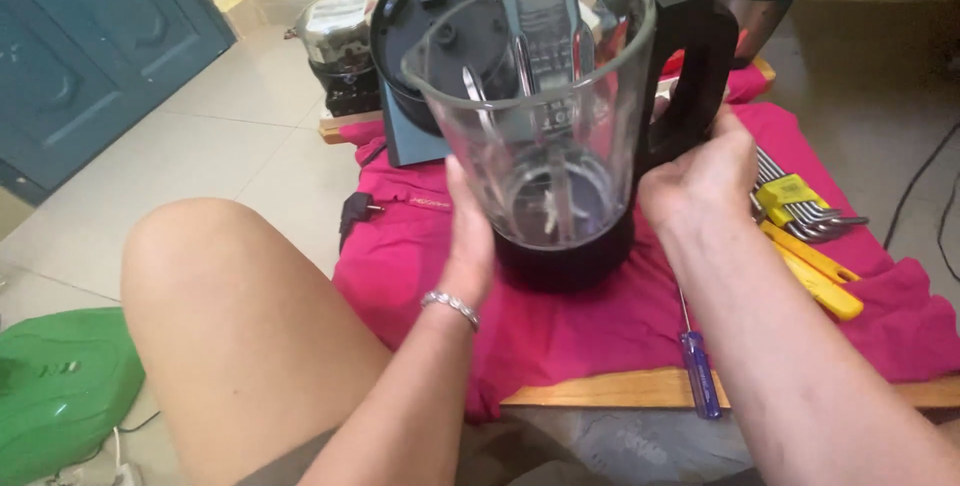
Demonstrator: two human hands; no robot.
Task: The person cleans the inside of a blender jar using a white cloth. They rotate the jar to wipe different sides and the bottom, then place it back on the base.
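Note:
A clear blender jug (545, 116) with a black base and black handle (690, 56) is tilted toward me above a pink cloth (600, 326). My left hand (468, 236) presses against the jug's lower left side. My right hand (700, 181) grips the bottom of the handle on the right. Metal blades show inside at the jug's bottom. A black round lid (425, 26) and a grey-blue blender body (415, 141) stand right behind the jug.
A blue-handled screwdriver (700, 371) lies on a wooden board (610, 388). Yellow-handled tools (815, 271) and a set of hex keys (800, 201) lie right. A green object (60, 386) sits lower left; my knee (230, 306) is beside the cloth. Another jar (340, 41) stands behind.

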